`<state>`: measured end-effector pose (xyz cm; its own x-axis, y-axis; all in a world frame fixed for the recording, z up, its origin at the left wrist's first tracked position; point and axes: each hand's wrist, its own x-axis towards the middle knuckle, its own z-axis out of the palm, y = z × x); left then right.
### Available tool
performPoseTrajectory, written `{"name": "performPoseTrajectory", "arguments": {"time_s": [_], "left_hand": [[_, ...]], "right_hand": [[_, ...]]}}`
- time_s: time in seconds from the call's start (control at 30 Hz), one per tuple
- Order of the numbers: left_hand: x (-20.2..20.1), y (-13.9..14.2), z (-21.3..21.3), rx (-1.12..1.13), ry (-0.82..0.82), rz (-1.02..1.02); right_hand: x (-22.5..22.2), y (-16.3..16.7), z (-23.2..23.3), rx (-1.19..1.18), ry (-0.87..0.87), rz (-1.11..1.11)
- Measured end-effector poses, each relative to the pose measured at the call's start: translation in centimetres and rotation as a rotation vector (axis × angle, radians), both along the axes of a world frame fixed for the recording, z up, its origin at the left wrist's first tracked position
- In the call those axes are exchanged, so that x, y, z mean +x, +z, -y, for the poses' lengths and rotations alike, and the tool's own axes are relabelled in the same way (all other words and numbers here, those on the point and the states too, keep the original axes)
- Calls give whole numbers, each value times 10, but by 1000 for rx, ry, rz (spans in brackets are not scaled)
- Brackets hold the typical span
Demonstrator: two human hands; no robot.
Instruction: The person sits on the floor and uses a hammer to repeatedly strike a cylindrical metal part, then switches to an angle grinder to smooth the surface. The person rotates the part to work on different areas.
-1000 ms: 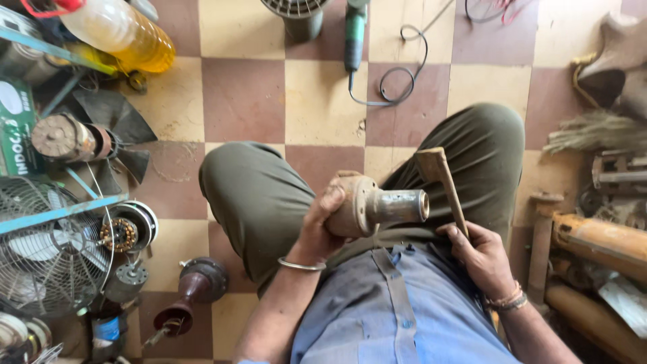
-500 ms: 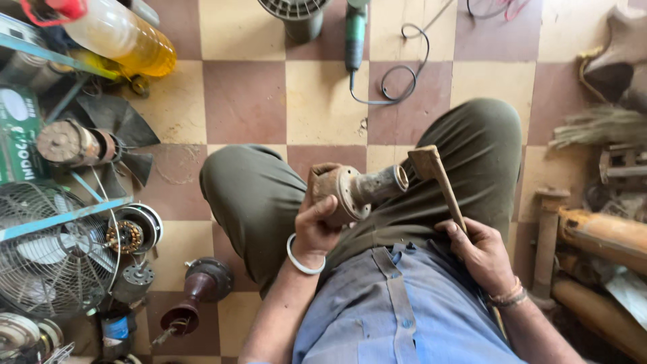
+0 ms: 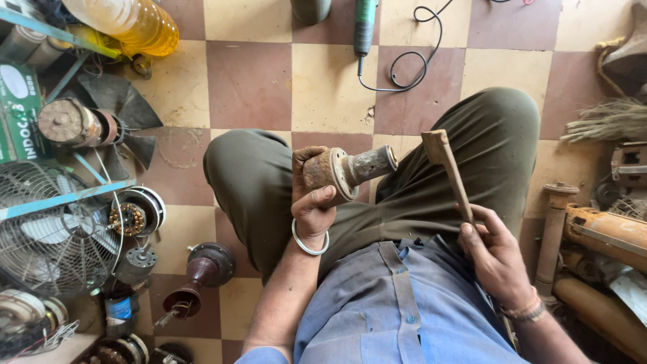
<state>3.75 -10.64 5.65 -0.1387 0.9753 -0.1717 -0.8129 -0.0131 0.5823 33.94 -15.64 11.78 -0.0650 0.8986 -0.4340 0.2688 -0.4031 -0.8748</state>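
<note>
My left hand (image 3: 311, 202) grips a rusty round motor part (image 3: 344, 172) over my lap, its grey shaft end pointing right. My right hand (image 3: 495, 253) holds a wooden stick (image 3: 450, 170) by its lower end, the upper end tilted up toward the part's shaft without touching it. I sit with knees bent in olive trousers (image 3: 256, 182) and a blue shirt (image 3: 397, 310). A metal bangle is on my left wrist.
On the left lie a fan guard (image 3: 54, 232), fan blades (image 3: 118, 111), motor parts (image 3: 135, 219), a maroon motor housing (image 3: 202, 269) and a bottle of yellow liquid (image 3: 128, 23). A green tool with a black cord (image 3: 364, 27) lies ahead. Rusty pipes (image 3: 600, 232) and a broom (image 3: 606, 121) stand right.
My left hand has turned the motor part, so its shaft now points right and slightly up. The stick in my right hand has stayed nearly still beside it.
</note>
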Motion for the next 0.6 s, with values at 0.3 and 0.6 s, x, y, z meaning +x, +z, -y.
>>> {"name": "performPoseTrajectory", "arguments": {"time_s": [0.3, 0.6], "left_hand": [[4, -10, -7, 17, 180, -74], [1, -18, -2, 1, 353, -116]], "right_hand": [[-22, 39, -2, -217, 141, -204], [-80, 36, -13, 110, 278, -84]]}}
